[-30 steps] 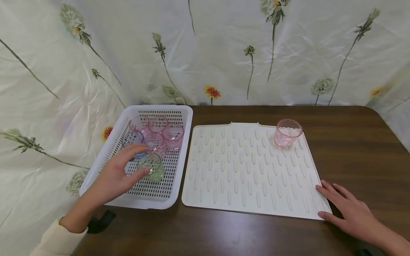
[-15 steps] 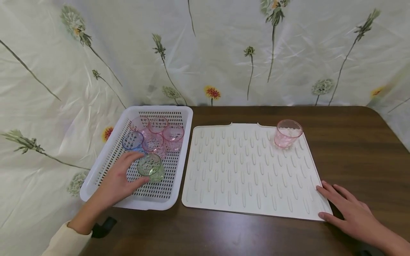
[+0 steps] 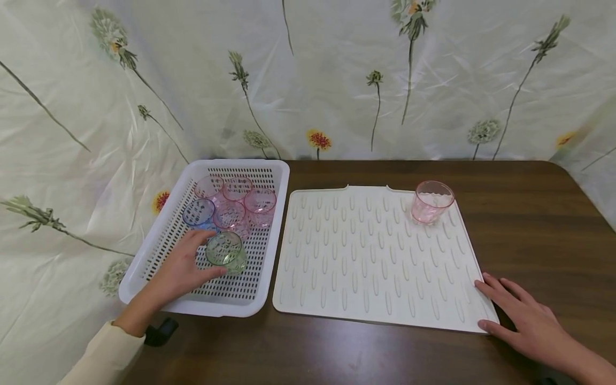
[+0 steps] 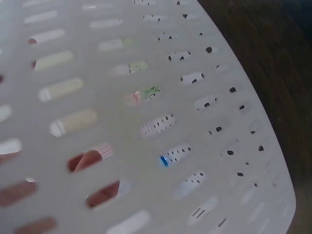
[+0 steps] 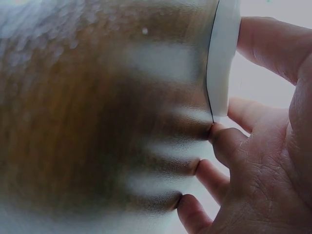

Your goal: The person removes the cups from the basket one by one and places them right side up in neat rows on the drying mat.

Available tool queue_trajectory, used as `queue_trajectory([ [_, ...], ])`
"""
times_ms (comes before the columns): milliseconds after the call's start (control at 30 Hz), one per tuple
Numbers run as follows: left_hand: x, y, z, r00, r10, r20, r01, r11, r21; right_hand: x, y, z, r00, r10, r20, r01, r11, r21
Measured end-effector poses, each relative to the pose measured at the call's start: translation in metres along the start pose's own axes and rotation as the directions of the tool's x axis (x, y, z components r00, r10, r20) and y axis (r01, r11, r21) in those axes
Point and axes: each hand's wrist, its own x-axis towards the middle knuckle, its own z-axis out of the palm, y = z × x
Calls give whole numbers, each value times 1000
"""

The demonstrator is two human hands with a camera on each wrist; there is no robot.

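A clear green drinking glass (image 3: 235,262) stands in the white perforated basket (image 3: 269,267) on the left. My left hand (image 3: 179,270) is curved round its near left side, thumb below the rim and fingers above it. Whether the fingers press hard is hidden. The basket's slotted wall (image 4: 117,112) fills the left wrist view, with bits of fingers and green behind it. My right hand (image 3: 526,318) rests flat at the lower right corner of a white ridged drying mat (image 3: 370,256), index finger and thumb on its edge. Its fingertips (image 5: 192,212) touch the table in the right wrist view.
A blue glass (image 3: 199,212) and several pink glasses (image 3: 230,215) stand close behind the green one in the basket. One pink glass (image 3: 428,208) stands on the mat's far right corner. Behind the brown table (image 3: 529,214) hangs a flowered cloth (image 3: 337,75).
My left hand has come down and slightly right, its thumb and fingers now lower round the green glass. The right hand and all the glasses have stayed in place.
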Motion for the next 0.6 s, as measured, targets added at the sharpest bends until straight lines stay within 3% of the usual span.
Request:
queue_trajectory([
  [600, 12, -3, 8, 995, -57, 83, 57, 998, 3, 0, 0, -3, 999, 21, 51, -21, 1000, 6],
])
